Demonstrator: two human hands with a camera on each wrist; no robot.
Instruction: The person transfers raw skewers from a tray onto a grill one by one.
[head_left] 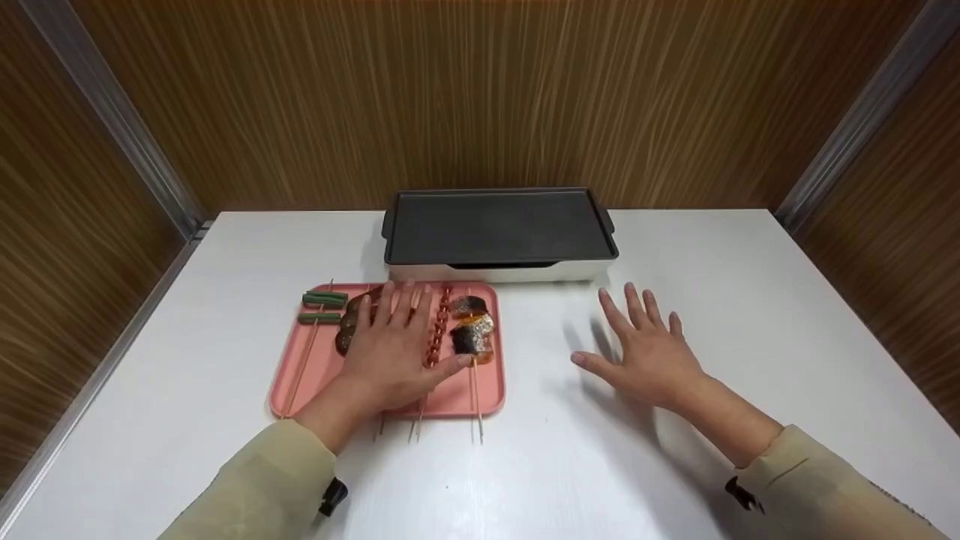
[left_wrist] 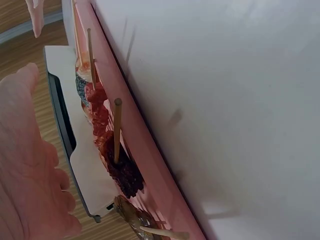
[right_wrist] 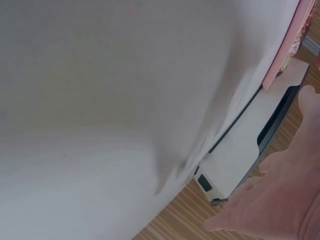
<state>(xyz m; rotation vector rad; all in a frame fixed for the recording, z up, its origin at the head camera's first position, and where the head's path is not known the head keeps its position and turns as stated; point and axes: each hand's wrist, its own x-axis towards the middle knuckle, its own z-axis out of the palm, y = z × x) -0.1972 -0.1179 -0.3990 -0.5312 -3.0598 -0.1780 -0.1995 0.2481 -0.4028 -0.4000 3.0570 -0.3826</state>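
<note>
My left hand (head_left: 394, 352) hovers over a pink tray (head_left: 341, 382) with its fingers spread and nothing held. On the tray lie several skewers: one with green vegetable pieces (head_left: 321, 318) at the left, dark brown round pieces (head_left: 347, 339) beside it, a thin red meat skewer (head_left: 438, 330), and a fish-like skewer (head_left: 472, 337) with dark skin at the right. A dark red skewer (left_wrist: 120, 170) shows in the left wrist view; from above, my hand covers the tray's middle. Over the white table to the right, my right hand (head_left: 652, 360) is spread too, casting a shadow and holding nothing.
A flat black griddle plate (head_left: 502, 225) on a white base (head_left: 420, 272) stands at the table's back, just behind the tray. Wood-grain panels (head_left: 487, 97) enclose the table (head_left: 525, 480) at the back and both sides. Some skewer sticks (head_left: 480, 420) overhang the tray's front rim.
</note>
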